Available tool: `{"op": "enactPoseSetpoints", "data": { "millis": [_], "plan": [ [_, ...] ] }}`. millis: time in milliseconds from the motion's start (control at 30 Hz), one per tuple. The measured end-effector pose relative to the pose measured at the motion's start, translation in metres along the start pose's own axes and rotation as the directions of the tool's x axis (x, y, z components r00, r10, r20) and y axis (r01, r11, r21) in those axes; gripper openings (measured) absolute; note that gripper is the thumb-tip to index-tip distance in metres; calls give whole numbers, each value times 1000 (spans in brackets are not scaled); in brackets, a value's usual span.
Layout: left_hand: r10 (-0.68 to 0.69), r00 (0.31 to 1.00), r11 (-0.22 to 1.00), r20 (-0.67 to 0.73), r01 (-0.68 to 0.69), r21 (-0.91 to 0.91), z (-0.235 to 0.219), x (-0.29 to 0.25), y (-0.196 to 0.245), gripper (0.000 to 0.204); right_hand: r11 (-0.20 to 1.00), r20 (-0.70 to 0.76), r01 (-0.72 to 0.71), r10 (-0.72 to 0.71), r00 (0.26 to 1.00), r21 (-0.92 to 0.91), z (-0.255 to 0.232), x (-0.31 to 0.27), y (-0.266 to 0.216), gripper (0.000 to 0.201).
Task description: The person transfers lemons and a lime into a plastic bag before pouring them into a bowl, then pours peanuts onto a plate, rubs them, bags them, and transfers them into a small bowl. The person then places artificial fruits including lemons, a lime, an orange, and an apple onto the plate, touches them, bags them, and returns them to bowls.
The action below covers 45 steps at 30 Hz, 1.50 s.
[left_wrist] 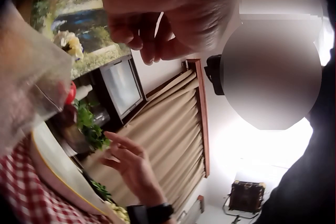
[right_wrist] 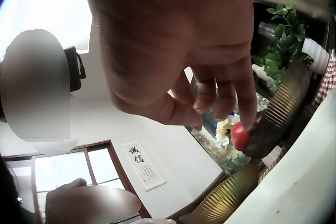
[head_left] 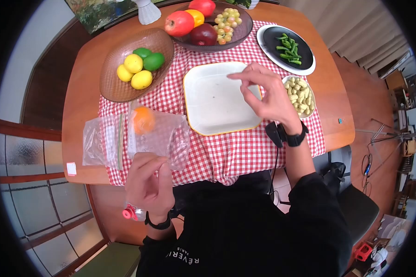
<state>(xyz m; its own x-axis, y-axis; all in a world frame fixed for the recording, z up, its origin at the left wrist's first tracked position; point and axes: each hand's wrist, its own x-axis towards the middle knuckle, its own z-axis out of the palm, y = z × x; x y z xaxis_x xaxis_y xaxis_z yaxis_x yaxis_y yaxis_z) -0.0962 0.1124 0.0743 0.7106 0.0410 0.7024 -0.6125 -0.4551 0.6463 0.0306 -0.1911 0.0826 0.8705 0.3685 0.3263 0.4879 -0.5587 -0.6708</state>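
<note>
My right hand (head_left: 268, 94) hovers over the right part of a white tray (head_left: 210, 104) with a yellow rim, its fingers loosely bent and nothing between them. The right wrist view also shows this hand (right_wrist: 184, 56) without anything in it. Just in front of the table edge is my left hand (head_left: 149, 182), its thumb and fingers loosely curled. It is nearest to a clear zip bag (head_left: 166, 138) with an orange (head_left: 143, 120) in it. In the left wrist view, this hand (left_wrist: 173, 14) is apart from the bag (left_wrist: 31, 77) and holds nothing.
A brown basket (head_left: 108, 76) holds lemons and green fruit. Behind the tray stands a dark bowl (head_left: 245, 32) of mixed fruit. Green peppers (head_left: 289, 48) lie on a black plate at the right, with a bowl of peanuts (head_left: 300, 96) nearer. A checkered cloth (head_left: 245, 152) lies underneath.
</note>
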Motion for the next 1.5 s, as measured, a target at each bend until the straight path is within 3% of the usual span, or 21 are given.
{"op": "enactPoseSetpoints", "data": {
  "millis": [67,133,200,300,400,467,500,567,700,767,800,833,867,900,1000,1033,1167,1233,1333,1433,1500],
  "plan": [
    [-159,987,929,-28,140,-344,10,11,12,14,979,-157,81,-52,986,189,3,6,14,57],
    [-174,985,897,3,160,-412,18,27,20,11,979,-207,106,-68,976,177,2,6,23,60],
    [-185,982,863,34,179,-473,26,44,25,9,976,-365,158,-93,926,151,5,8,39,56],
    [-153,986,866,59,162,-473,41,72,25,9,984,-418,155,-106,902,85,8,1,59,43],
    [-180,976,779,126,219,-588,51,113,18,17,984,-507,174,-136,851,27,12,1,72,36],
    [-500,841,391,207,433,-813,52,148,17,24,983,-580,153,-64,812,106,7,-1,73,34],
    [-492,845,399,209,432,-809,52,164,3,24,981,-590,159,-65,805,108,6,-2,72,34],
    [-547,758,251,355,554,-794,55,195,-37,36,980,-620,178,-87,780,87,4,-3,67,32],
    [-606,698,337,382,660,-672,97,239,-87,46,971,-619,230,-141,773,67,9,-2,74,28],
    [-488,842,827,231,530,-187,119,248,-109,65,969,-634,230,-123,763,89,11,-4,72,28],
    [-483,843,830,236,526,-182,126,251,-129,65,967,-638,230,-110,762,108,12,-4,72,27],
    [-251,934,963,255,213,165,128,253,-152,71,967,-642,228,-105,759,111,12,-3,72,27],
    [-22,935,873,355,-155,463,132,253,-156,78,964,-654,244,-120,747,102,11,-2,73,27],
    [-115,910,879,398,-93,467,135,251,-161,83,961,-663,259,-134,736,94,11,-3,73,27],
    [-197,844,880,499,-71,469,142,251,-171,83,964,-662,231,-91,744,128,12,-3,76,27],
    [-231,839,824,492,-100,558,143,252,-162,82,964,-663,236,-96,743,125,10,-3,75,27],
    [-171,856,797,488,-171,579,144,260,-166,78,966,-675,233,-96,731,115,9,-4,74,27],
    [-262,854,837,450,-31,546,141,266,-165,71,965,-677,237,-102,729,110,7,-4,75,27],
    [-201,897,860,393,-30,509,126,264,-131,64,962,-696,265,-145,703,68,5,-4,77,30],
    [-128,883,832,451,-153,534,100,250,-64,65,966,-694,250,-132,708,71,4,-3,80,30],
    [-194,854,837,482,-112,535,89,224,-11,65,969,-667,222,-97,739,105,1,-6,78,26]
  ]
}}
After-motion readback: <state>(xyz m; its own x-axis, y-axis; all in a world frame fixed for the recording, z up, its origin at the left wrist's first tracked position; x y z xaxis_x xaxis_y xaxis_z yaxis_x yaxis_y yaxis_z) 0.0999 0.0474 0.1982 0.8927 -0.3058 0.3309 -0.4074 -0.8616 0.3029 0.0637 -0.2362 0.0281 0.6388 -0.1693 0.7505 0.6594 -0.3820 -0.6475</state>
